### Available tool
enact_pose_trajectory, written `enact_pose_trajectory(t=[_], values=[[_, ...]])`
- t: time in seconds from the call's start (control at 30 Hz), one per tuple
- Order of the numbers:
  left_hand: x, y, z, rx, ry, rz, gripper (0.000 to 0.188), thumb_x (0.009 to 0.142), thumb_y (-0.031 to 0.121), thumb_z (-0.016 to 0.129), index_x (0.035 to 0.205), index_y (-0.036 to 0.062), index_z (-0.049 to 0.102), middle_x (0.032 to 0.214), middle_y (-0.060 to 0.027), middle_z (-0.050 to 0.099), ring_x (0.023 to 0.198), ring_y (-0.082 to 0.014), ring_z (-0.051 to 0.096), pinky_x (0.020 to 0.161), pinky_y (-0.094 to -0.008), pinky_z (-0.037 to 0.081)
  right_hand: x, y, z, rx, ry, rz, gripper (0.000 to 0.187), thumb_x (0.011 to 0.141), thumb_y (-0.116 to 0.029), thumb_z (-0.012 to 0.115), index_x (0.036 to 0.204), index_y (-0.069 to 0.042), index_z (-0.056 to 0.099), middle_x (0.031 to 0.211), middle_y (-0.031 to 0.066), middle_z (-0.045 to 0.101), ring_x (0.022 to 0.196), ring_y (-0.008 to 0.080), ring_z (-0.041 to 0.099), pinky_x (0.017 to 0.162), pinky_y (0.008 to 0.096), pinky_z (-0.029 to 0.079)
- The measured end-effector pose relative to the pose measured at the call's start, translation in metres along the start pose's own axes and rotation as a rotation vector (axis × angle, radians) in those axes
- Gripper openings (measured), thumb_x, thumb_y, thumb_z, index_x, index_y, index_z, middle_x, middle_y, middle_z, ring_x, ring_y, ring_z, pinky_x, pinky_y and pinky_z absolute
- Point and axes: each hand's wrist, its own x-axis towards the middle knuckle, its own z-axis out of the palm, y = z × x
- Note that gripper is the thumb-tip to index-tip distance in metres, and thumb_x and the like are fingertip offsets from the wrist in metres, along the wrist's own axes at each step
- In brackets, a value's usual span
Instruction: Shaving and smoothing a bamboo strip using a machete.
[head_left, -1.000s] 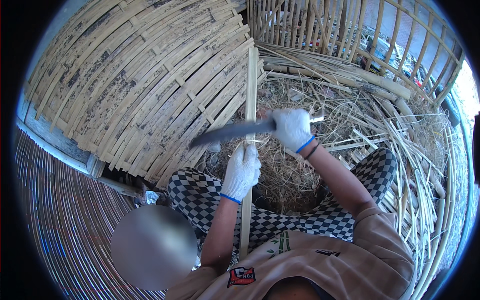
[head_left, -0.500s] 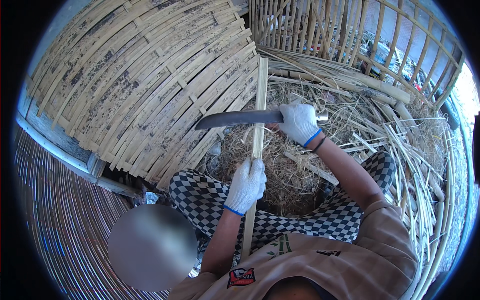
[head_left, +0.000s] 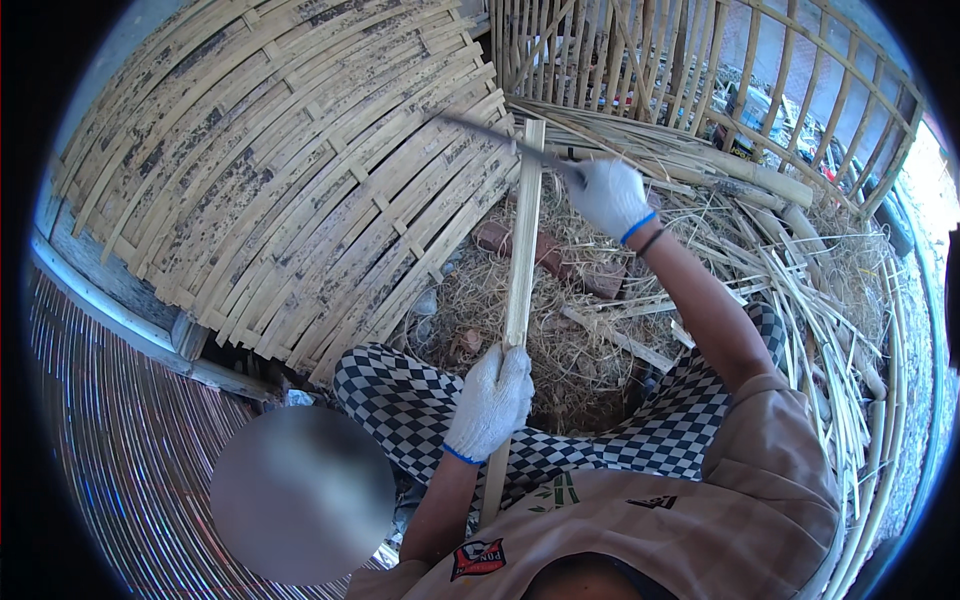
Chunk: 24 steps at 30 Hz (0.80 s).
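My left hand, in a white knit glove with a blue cuff, is closed round the lower part of a long bamboo strip. The strip runs away from my body, its near end by my shirt. My right hand, gloved alike, grips the handle of a machete. Its dark blade points left and crosses the far part of the strip; whether it touches the strip I cannot tell. Below the strip lie reddish-brown bricks among pale shavings, between my legs in checkered trousers.
A large woven bamboo panel leans at the left. Upright bamboo slats form a fence at the back. Loose split bamboo strips and poles lie at the right. A blurred round shape covers the lower left.
My right hand and the machete have moved farther away from me along the strip, and the blade is now angled up to the left. A curled shaving is gone from the strip, and bricks show beneath.
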Motion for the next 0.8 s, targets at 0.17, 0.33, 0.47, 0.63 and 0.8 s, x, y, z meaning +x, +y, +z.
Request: enact_pose_trajectory(t=[0.17,0.33,0.47,0.63,0.8], values=[[0.010,0.005,0.001,0.066,0.045,0.044,0.022,0.108,0.029,0.050,0.095,0.0110,0.050,0.061,0.0047,0.046,0.045,-0.0057,0.045,0.038,-0.0223,0.035,-0.009,-0.004,0.000,-0.071,0.005,-0.151,0.019,0.082,-0.027,0.066,0.087,-0.010,0.074,0.073,0.0155,0.070,0.072,0.0339,0.071,0.066,0.0469,0.057],[0.007,0.004,0.000,0.058,0.055,0.068,0.024,0.108,0.030,0.049,0.095,0.0103,0.050,0.061,0.0038,0.047,0.044,-0.0066,0.045,0.039,-0.0230,0.036,-0.007,-0.018,-0.014,-0.098,-0.136,-0.239,0.024,0.085,-0.033,0.065,0.086,-0.011,0.075,0.074,0.0154,0.070,0.073,0.0353,0.071,0.066,0.0467,0.058],[-0.006,-0.001,0.001,-0.031,-0.020,-0.086,0.021,0.108,0.028,0.051,0.095,0.0108,0.050,0.062,0.0044,0.046,0.045,-0.0061,0.044,0.039,-0.0221,0.035,0.011,-0.017,-0.030,-0.160,-0.035,0.158,0.023,0.088,-0.031,0.063,0.101,-0.018,0.077,0.077,0.0109,0.073,0.075,0.0323,0.073,0.066,0.0432,0.059],[-0.005,0.002,-0.001,-0.008,0.035,0.067,0.020,0.108,0.026,0.051,0.093,0.0120,0.050,0.062,0.0052,0.046,0.045,-0.0055,0.045,0.039,-0.0212,0.036,0.000,0.001,-0.006,-0.080,-0.072,-0.163,0.023,0.086,-0.030,0.064,0.084,-0.010,0.076,0.069,0.0152,0.069,0.070,0.0349,0.071,0.065,0.0476,0.057],[-0.006,0.015,-0.001,-0.036,0.003,0.036,0.019,0.108,0.026,0.049,0.095,0.0123,0.050,0.062,0.0076,0.042,0.044,-0.0038,0.041,0.036,-0.0207,0.032,0.021,0.056,0.018,0.083,-0.089,0.371,0.049,0.094,-0.044,0.055,0.088,0.001,0.074,0.086,0.0241,0.072,0.083,0.0415,0.071,0.077,0.0477,0.058]])
